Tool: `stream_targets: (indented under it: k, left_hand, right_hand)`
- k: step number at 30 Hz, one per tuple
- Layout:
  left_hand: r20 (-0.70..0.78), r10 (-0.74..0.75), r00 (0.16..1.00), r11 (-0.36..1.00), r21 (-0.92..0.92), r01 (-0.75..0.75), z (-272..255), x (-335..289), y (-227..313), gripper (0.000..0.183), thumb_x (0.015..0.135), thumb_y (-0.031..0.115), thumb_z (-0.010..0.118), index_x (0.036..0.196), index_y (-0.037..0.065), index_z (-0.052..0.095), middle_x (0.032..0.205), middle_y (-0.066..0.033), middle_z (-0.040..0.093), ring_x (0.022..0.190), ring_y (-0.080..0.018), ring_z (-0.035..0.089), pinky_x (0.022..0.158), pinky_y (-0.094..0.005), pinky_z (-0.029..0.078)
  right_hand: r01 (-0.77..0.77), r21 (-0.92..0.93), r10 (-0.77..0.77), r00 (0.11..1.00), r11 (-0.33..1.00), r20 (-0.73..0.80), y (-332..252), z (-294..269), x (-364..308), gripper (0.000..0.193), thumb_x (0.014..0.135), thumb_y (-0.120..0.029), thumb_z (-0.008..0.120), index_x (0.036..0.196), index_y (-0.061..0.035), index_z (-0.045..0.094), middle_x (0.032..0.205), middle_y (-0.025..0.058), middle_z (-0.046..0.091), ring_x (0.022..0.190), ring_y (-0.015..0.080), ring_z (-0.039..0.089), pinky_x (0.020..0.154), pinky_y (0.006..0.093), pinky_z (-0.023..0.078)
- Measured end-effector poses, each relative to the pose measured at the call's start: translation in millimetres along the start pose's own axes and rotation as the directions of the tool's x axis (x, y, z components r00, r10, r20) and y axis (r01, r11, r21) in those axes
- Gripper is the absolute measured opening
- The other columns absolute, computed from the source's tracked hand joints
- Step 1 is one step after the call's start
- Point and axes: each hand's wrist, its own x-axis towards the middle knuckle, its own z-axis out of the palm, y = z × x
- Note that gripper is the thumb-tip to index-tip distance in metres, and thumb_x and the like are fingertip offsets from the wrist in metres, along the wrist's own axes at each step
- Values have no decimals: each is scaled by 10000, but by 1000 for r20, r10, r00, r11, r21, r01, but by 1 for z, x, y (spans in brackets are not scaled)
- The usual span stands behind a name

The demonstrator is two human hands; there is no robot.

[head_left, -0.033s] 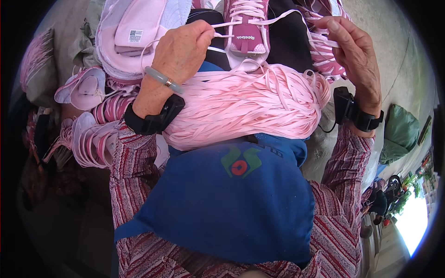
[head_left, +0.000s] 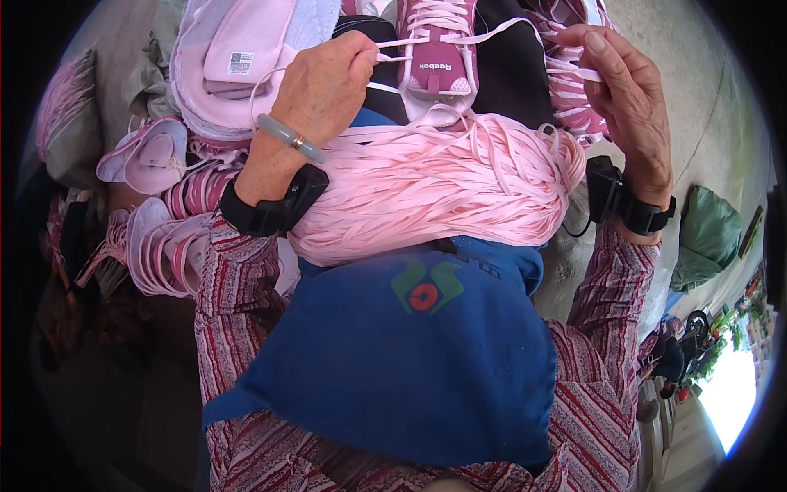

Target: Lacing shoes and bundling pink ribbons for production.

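Note:
A maroon and pink shoe upper lies at the top middle on dark fabric, with a pale lace threaded through its eyelets. My left hand, a bangle on its wrist, pinches the lace just left of the upper. Over on the right, my right hand has thumb and forefinger closed on the lace's other length, which runs slack from the upper. Between my forearms, a thick bundle of pink shoelaces rests across my blue apron.
Pale pink shoe pieces are stacked at the upper left. Below them sit several more uppers. Pink laced uppers lie behind my right hand. A dark green sack stands on the floor farther right.
Both hands have shifted very slightly, still holding the lace. The upper has moved down a touch; the bundle lies as before.

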Motion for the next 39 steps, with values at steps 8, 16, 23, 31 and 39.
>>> stream_targets:
  k: [8,16,23,31,39]
  left_hand:
    - [-10,91,996,990,107,-90,-2,4,-15,256,891,298,581,965,83,699,833,-129,682,742,-297,646,669,-370,502]
    - [-109,132,985,982,151,-115,1,15,-17,235,872,294,625,954,89,704,848,-101,679,783,-262,637,702,-325,484]
    - [-540,597,593,716,26,-697,23,30,-24,106,821,149,609,865,66,658,876,-69,661,856,-239,580,791,-372,395]
    - [-191,391,900,917,170,-362,22,27,-31,175,849,258,645,914,114,720,878,-71,680,866,-220,607,788,-383,429]
    - [-79,359,930,896,310,-319,10,27,-10,164,861,233,615,915,114,715,945,-60,678,1033,-208,553,896,-449,304]
  right_hand:
    - [134,-631,4,977,764,212,48,23,9,208,891,-220,628,929,-16,633,704,44,574,602,107,517,547,269,435]
    - [357,-787,-234,933,503,273,48,28,7,99,863,-83,600,933,-18,624,851,133,615,754,296,623,673,334,499]
    - [401,-733,-308,913,549,268,46,37,12,118,850,-66,610,956,-15,618,858,133,612,752,293,626,651,346,489]
    - [188,-539,-132,981,821,141,35,55,18,136,896,-123,590,956,-2,612,820,134,626,719,257,615,643,314,481]
    - [356,-636,-306,932,684,193,39,81,28,142,887,-129,591,923,8,604,789,150,610,710,264,608,645,329,479]
